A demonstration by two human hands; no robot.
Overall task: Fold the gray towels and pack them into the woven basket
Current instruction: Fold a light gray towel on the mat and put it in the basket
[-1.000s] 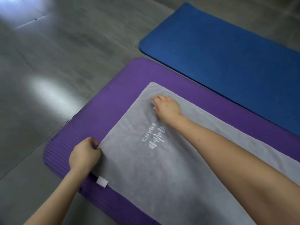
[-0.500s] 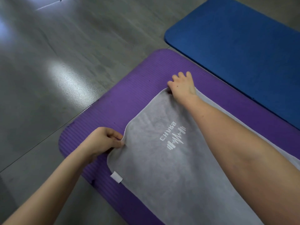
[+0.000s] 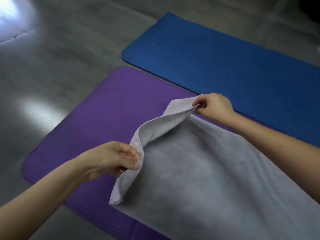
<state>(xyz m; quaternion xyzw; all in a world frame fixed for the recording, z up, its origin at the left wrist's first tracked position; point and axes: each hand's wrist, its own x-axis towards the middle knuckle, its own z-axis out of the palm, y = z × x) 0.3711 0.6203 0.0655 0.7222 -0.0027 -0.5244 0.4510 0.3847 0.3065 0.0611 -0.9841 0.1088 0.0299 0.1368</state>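
A gray towel (image 3: 207,170) lies spread on the purple mat (image 3: 110,104). Its left end is lifted off the mat and curls over toward the right, showing the paler underside. My left hand (image 3: 117,158) pinches the near corner of that raised edge between thumb and fingers. My right hand (image 3: 214,106) pinches the far corner, close to the purple mat's far side. The white logo seen earlier is hidden by the lifted end. No woven basket is in view.
A blue mat (image 3: 225,63) lies beyond the purple one, almost touching it along the far side. Shiny gray floor (image 3: 52,58) surrounds both mats to the left and near side. A dark shape sits at the top right corner.
Both hands have closed on the towel's left corners and lifted that end off the mat, carrying it rightward over the rest of the towel. The logo is now covered.
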